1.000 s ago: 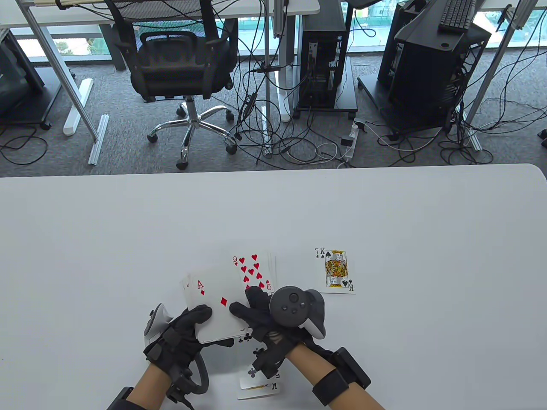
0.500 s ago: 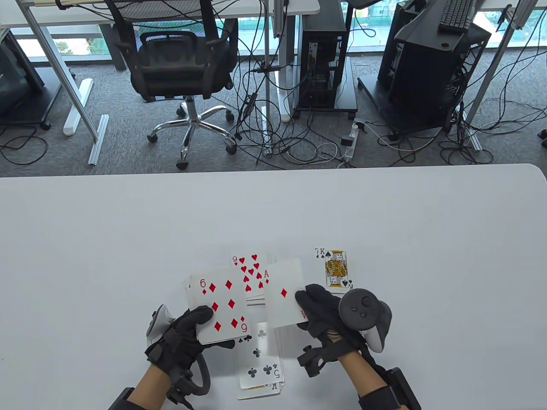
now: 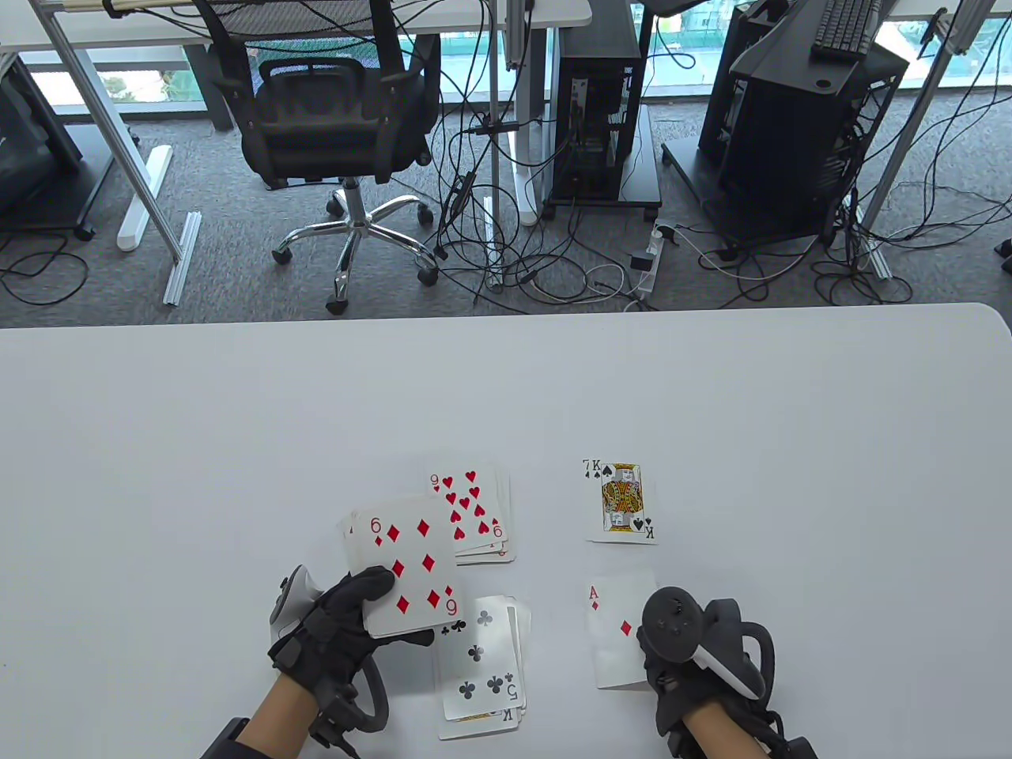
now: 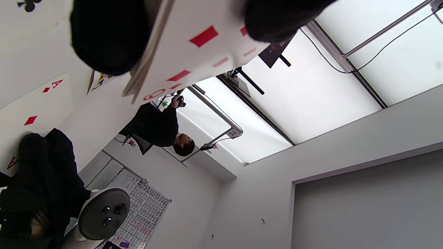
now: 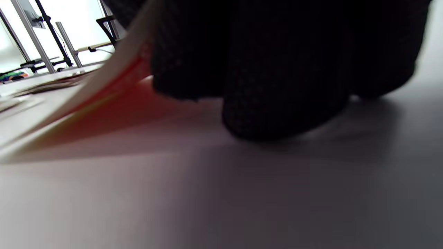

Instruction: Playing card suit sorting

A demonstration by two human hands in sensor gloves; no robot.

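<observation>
Left hand (image 3: pixel 336 624) grips the leftover deck (image 3: pixel 403 565), six of diamonds on top, lower-centre of frame, while the right hand (image 3: pixel 672 664) pinches the ace of diamonds (image 3: pixel 613 636) at lower right, below the spade pile (image 3: pixel 621 502).

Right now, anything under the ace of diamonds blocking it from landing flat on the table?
Nothing visible. The right hand pinches the ace of diamonds, tilted above bare table, apart from the king of spades pile.
</observation>
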